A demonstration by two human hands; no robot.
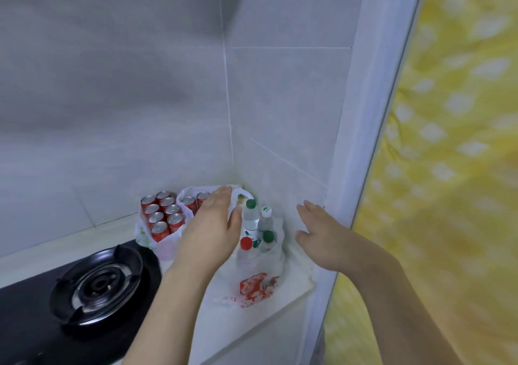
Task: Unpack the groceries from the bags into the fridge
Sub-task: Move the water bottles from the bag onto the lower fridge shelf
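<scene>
Several plastic water bottles [253,224] with green, white and red caps stand in a thin white bag with red print [256,286] in the counter's corner. To their left, several red soda cans [164,216] sit upright in another white bag [144,237]. My left hand [210,230] hovers open just left of the bottles, fingers together and pointing up, partly covering the cans behind it. Open too, my right hand [319,238] hangs to the right of the bottles, close to the tiled wall. Neither hand holds anything. No fridge is in view.
A black gas stove with a round burner [98,286] lies at the lower left. The white counter [252,328] ends in a corner of grey tiled walls [280,98]. A white frame [364,112] and a yellow patterned curtain [448,140] fill the right side.
</scene>
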